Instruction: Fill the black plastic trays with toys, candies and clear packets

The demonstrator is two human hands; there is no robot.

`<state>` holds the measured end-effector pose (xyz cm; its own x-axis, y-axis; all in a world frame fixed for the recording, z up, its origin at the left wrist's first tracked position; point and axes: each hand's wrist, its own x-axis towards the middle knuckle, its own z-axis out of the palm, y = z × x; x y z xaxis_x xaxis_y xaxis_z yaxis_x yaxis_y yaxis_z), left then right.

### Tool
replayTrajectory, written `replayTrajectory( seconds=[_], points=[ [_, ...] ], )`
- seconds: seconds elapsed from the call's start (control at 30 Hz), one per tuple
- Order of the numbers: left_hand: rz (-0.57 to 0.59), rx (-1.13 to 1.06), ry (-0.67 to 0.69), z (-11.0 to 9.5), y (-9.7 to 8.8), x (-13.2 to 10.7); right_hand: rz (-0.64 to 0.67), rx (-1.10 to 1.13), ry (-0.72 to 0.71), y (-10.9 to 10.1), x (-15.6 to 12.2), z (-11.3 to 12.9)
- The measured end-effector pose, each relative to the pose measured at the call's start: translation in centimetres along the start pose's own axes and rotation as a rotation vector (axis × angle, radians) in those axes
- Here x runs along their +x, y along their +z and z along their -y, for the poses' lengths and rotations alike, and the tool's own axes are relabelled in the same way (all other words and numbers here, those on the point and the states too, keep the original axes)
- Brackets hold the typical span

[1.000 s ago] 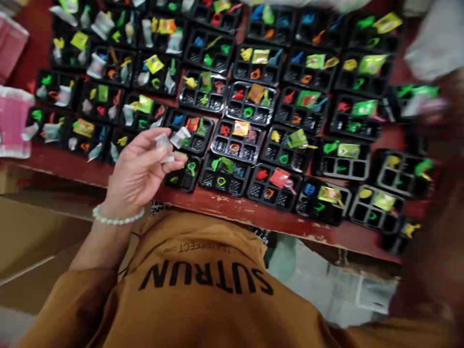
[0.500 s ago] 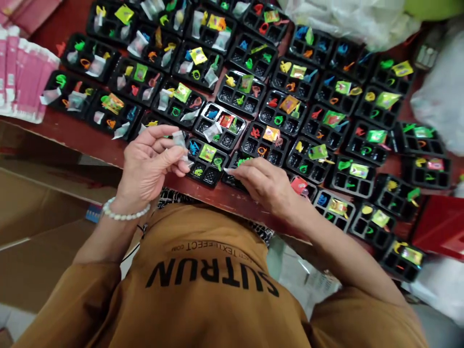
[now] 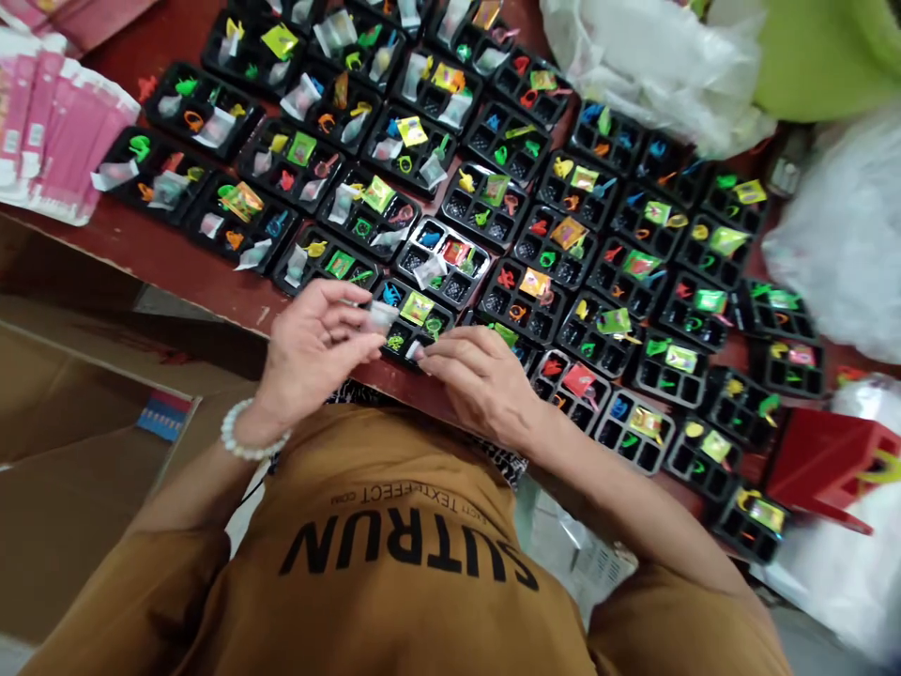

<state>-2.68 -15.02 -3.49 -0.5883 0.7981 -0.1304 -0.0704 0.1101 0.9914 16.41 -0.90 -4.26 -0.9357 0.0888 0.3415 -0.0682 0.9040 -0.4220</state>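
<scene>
My left hand [image 3: 313,352], with a white bead bracelet at the wrist, pinches small clear plastic packets [image 3: 380,317] over the near edge of a dark red table [image 3: 161,263]. Just to its right, my right hand [image 3: 482,380] has its fingers curled, and the fingertips hold a small clear packet [image 3: 414,350] beside a black compartment tray [image 3: 412,319] at the table's front. Rows of the same black trays [image 3: 563,235] cover the table, each holding small coloured plastic toys and foil packets. The trays at the left also hold clear packets.
A stack of pink paper sleeves [image 3: 53,141] lies at the table's left end. White plastic bags [image 3: 654,66] sit at the far right, and a red plastic piece [image 3: 823,460] at the right edge. Cardboard boxes [image 3: 77,451] stand below the table on the left.
My right hand came into view and moved left to meet my left hand. My left hand dropped from above the trays to the table's front edge. The camera view shifted.
</scene>
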Motion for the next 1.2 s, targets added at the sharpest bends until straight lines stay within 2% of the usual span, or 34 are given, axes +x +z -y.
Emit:
replayTrajectory(
  seconds=[0.1,0.2,0.33,0.43,0.53,0.63,0.73,0.83,0.97,1.1,1.2],
  points=[
    [0.211,0.125,0.086,0.5,2.0,-1.0,-0.169,0.181,0.173,-0.9,0.2,1.4],
    [0.331,0.181,0.139,0.9,3.8,-1.3,-0.175,0.297,0.264,-1.9,0.0,2.0],
    [0.331,0.178,0.159,0.9,4.8,-0.6,-0.250,0.290,0.465,-3.4,-1.5,0.4],
    [0.229,0.271,0.247,0.8,4.3,0.2,-0.371,0.157,0.578,-4.1,-2.5,-2.4],
    [0.090,0.431,0.394,0.6,3.2,1.2,-0.381,0.036,0.505,-3.9,-2.1,-5.3],
    [-0.008,0.644,0.550,0.3,2.1,2.3,-0.232,-0.024,0.316,-2.9,-0.6,-7.3],
    [0.008,0.831,0.640,0.2,1.5,3.4,-0.066,-0.045,0.170,-1.9,0.6,-8.5],
    [0.012,0.974,0.640,0.4,1.8,4.6,0.042,-0.061,0.099,-1.4,1.1,-9.2],
    [0.039,1.102,0.605,0.7,3.5,6.6,0.120,-0.115,0.067,-1.1,1.2,-9.6],
    [0.044,1.131,0.617,1.1,5.0,8.4,0.107,-0.084,0.064,-1.0,1.1,-9.4],
    [0.050,1.133,0.630,1.4,5.2,8.9,0.075,-0.072,0.101,-1.0,0.9,-9.2]
  ],
)
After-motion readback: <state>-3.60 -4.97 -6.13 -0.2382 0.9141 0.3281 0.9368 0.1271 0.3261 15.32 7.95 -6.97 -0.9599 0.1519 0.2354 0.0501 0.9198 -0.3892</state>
